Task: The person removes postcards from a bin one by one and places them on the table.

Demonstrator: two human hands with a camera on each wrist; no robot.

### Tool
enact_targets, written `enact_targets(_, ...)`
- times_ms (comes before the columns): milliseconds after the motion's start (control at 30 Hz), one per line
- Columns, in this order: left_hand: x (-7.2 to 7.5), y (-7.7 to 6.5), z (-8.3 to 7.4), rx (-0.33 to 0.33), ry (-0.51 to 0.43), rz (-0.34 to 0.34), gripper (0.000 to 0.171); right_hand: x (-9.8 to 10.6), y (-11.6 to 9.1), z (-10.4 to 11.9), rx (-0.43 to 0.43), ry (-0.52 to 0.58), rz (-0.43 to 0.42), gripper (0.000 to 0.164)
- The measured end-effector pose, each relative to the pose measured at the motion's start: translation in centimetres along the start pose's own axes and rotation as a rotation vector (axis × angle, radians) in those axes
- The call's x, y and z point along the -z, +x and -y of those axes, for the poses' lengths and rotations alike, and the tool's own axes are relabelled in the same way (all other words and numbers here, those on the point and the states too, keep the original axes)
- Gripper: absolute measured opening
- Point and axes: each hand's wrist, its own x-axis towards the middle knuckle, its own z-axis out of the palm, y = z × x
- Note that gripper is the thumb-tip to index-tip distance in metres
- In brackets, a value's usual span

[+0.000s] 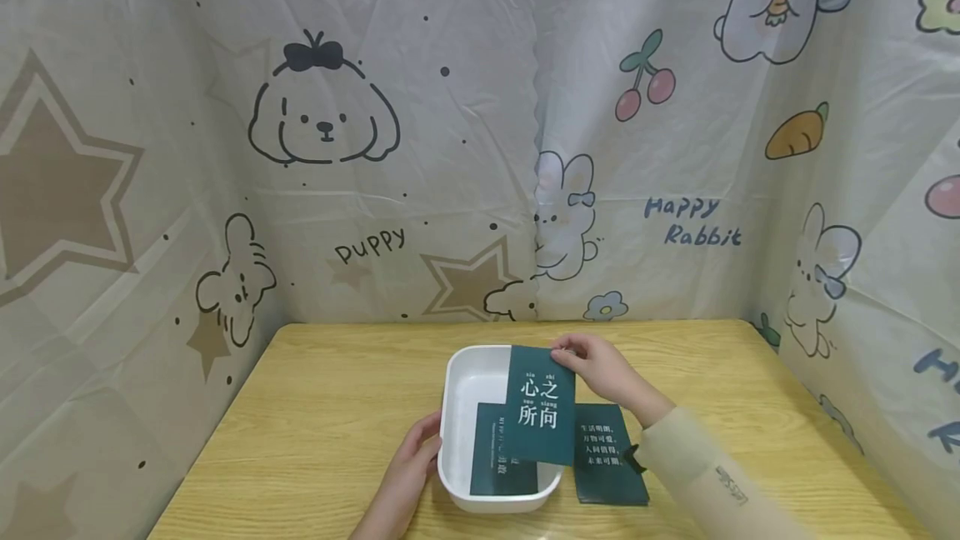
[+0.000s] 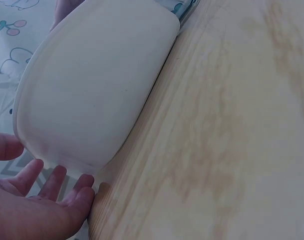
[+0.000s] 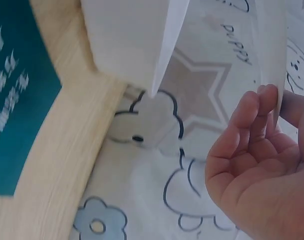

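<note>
My right hand point(image 1: 600, 369) pinches a dark green card point(image 1: 542, 432) with white Chinese characters by its upper right corner, above the right side of a white plastic tray point(image 1: 454, 407). Seen from the right wrist, the pale back of that card point(image 3: 269, 45) stands between thumb and fingertips. Inside the tray lies another green card point(image 1: 487, 457), turned sideways and partly covered by the held one. My left hand point(image 1: 405, 465) touches the tray's left side; in the left wrist view its relaxed fingers point(image 2: 54, 180) rest against the outer wall.
On the wooden table point(image 1: 330, 407), right of the tray, lies another green printed card point(image 1: 611, 477), partly hidden by the held card. A pale curtain point(image 1: 420, 148) with cartoon puppies, rabbits and stars hangs behind the table and along its sides.
</note>
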Motion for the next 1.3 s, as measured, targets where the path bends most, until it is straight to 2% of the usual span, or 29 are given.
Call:
enact_targets(300,0.0,-0.1,0.0,0.006,0.009,-0.002,0.045,3.2,-0.6,-2.7,-0.027,-0.041,0.015,0.030)
enact_targets(600,-0.1,0.0,0.0,0.013,0.011,-0.003,0.045,5.5,-1.8,-5.9,-0.044,-0.067,0.080,0.027)
enact_targets(933,0.1,-0.1,0.2,0.011,0.005,-0.008,0.046,4.5,-2.2,-8.5,-0.028,-0.075,0.170,0.023)
enact_targets(1300,0.0,0.1,0.0,0.023,0.000,-0.011,0.044,2.8,-1.4,-10.1,-0.023,-0.095,0.189,0.017)
